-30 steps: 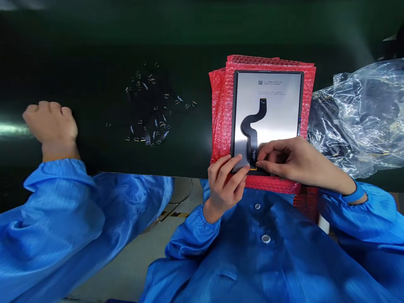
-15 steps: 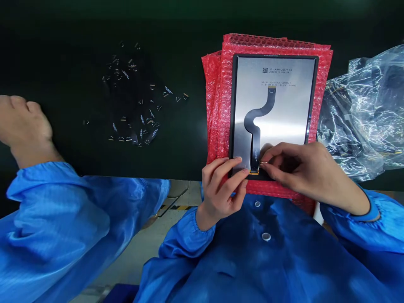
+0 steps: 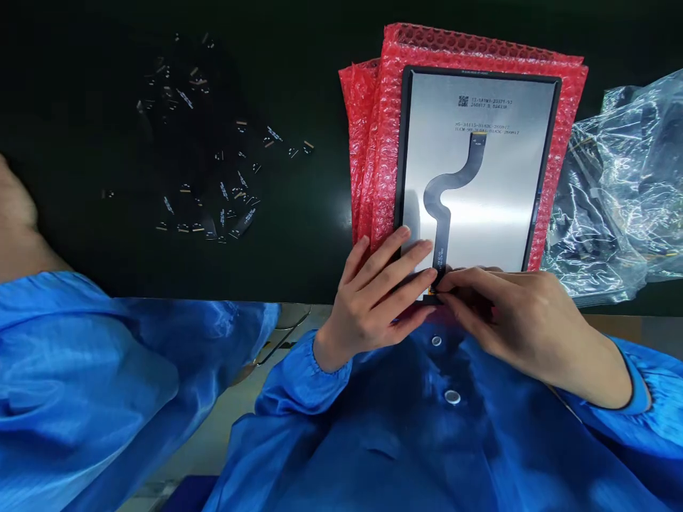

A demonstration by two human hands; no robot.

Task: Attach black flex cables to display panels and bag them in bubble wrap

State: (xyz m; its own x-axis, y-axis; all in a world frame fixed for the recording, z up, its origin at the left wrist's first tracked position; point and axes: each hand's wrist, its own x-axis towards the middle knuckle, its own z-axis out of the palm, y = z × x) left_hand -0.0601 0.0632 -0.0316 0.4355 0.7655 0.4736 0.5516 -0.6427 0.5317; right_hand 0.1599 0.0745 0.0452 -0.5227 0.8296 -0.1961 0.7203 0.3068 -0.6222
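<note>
So the panel (image 3: 501,213) is lying silver side up on red bubble wrap (image 3: 568,128) on the desk (image 3: 304,242), right in front of the wearer. The dark ribbon cable (image 3: 437,203) snakes down it, and both hands are at its lower end.

The left hand (image 3: 363,309) is open, fingers a bit spread, tips resting on the panel's lower left and by the cable end. The right hand (image 3: 533,316) is nearly closed, thumb and index tips close together at that same end. Can't tell if they're actually pinching anything, the contact spot is too tiny and half covered.

For fiddly stuff like this, I'd brace the panel with light, flat fingertips, line the end up square, then use small, even pressure. Don't tug or crease the ribbon; I reckon it'd kink pretty easily. Bubble wrap has some give too, so I wouldn't lean hard on the panel.
</note>
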